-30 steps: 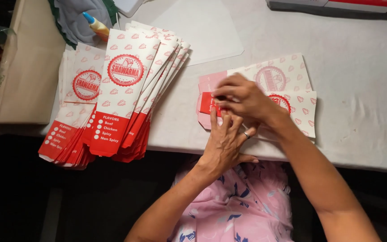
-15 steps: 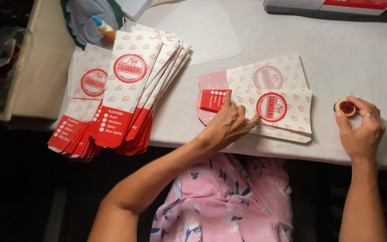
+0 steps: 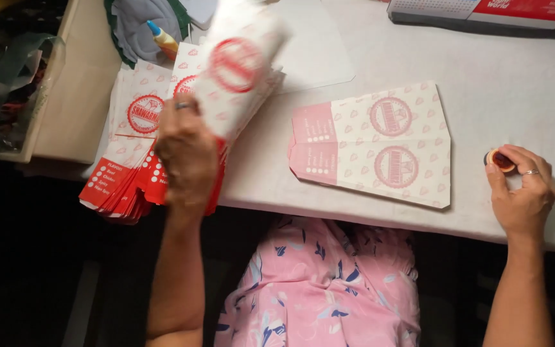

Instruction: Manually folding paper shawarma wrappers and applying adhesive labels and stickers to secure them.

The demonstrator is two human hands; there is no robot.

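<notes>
Left hand (image 3: pixel 186 151): gripping a blurred red-and-white printed paper sleeve (image 3: pixel 239 71)
Right hand (image 3: pixel 523 186): fingers pinching a small round red-orange pot (image 3: pixel 500 160)

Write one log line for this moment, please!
left hand: lifting red-and-white paper pouch | right hand: on small round red-orange pot | folded pale paper pouches: flat on table

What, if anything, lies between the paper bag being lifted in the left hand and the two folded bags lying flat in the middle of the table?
Nothing visible does. The left hand holds a blurred paper bag above the fanned stack; bare white table separates it from the two folded bags. The right hand with its small round pot is on their far side.
</notes>
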